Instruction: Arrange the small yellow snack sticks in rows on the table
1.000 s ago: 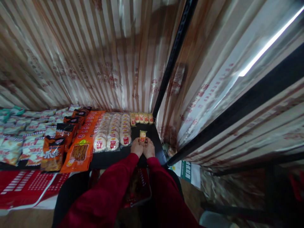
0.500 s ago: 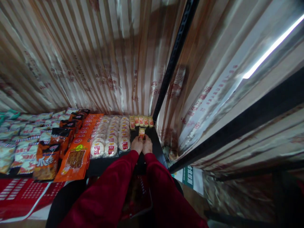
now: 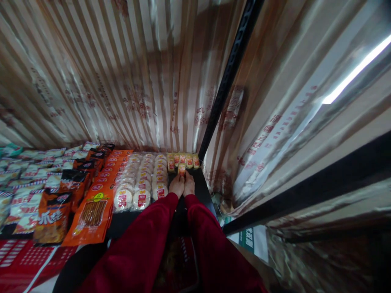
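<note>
Between my two hands is a small yellow snack packet (image 3: 181, 170) with a red-and-white label, standing upright. My left hand (image 3: 177, 185) closes on its left side and my right hand (image 3: 189, 184) on its right, both low on the packet. Just behind it, similar yellow packets (image 3: 189, 160) stand in a row along the back of the black shelf (image 3: 200, 189). Left of my hands, rows of round white crackers (image 3: 142, 199) in clear wrap with red labels lie on the shelf.
Further left are orange snack bags (image 3: 91, 211), black-and-orange bags (image 3: 52, 217) and white bags (image 3: 27, 199). A red plastic basket (image 3: 26, 260) sits below the shelf front. A dark metal post (image 3: 224, 87) rises at the back right corner, before a pleated curtain (image 3: 137, 73).
Both hands have pushed the packet slightly back, closer to the row of yellow packets. The view has shifted a little.
</note>
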Demonstrator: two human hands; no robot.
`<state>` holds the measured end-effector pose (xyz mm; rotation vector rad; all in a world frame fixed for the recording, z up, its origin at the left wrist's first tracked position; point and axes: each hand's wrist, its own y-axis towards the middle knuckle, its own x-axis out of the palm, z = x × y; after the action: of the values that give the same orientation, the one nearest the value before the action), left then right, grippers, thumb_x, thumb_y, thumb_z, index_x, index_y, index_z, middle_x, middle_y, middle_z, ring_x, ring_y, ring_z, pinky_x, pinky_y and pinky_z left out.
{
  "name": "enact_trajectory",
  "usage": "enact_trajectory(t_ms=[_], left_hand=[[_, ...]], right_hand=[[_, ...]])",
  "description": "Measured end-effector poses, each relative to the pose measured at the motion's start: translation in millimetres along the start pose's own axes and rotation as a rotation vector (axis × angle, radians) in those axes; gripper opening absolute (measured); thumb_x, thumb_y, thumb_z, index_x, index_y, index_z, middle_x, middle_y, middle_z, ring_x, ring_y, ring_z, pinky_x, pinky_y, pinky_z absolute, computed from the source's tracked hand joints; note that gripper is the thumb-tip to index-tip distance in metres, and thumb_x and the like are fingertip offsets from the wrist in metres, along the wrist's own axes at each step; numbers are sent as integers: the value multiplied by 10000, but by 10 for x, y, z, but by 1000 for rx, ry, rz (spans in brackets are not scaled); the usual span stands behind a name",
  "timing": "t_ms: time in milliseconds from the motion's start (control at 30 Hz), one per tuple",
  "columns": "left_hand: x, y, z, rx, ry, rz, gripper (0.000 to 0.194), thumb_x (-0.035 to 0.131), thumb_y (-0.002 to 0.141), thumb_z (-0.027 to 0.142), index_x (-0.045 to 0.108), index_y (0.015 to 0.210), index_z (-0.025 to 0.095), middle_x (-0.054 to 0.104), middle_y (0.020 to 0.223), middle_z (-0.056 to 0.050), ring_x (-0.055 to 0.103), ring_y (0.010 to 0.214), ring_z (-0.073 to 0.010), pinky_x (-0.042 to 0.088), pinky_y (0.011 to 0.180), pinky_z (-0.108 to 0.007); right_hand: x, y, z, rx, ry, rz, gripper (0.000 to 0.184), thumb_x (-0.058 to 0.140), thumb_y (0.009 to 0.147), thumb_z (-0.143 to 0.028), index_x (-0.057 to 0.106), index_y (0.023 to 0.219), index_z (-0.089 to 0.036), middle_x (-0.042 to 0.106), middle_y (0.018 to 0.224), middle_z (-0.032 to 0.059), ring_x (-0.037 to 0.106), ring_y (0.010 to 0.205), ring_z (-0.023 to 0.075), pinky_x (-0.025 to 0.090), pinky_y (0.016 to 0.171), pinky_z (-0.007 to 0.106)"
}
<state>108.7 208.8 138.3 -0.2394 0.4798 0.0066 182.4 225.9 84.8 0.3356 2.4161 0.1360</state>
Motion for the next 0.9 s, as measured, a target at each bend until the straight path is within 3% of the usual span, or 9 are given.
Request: enact_trajectory(t_ms=[333,600,900], left_hand=[[7,193,-103,10,54,31,365,367,867,267,571,1154,171,569,1242,-73,504,1165,-176,359,994,-267],[-34,207,-95,-8,117,-10,436,296,889,271,487,1249,117,467,1337,-122,435,1235,-198,316,1033,-302],[-76,183,-57,0,127,-2,419,296,885,253,497,1236,142,473,1337,-102,434,1236,-182,315,1035,-288]], right_hand=[[119,134,-21,-9,79,41,453,401,776,-135,530,1210,-138,578,908,103,567,847,199,468,791,305],[190,166,7,-31,133,86,505,433,752,-127,504,1249,-187,521,938,85,556,789,172,483,775,310],[142,109,-67,-7,115,21,446,451,775,-136,508,1218,-138,445,1046,104,554,822,148,462,791,252]])
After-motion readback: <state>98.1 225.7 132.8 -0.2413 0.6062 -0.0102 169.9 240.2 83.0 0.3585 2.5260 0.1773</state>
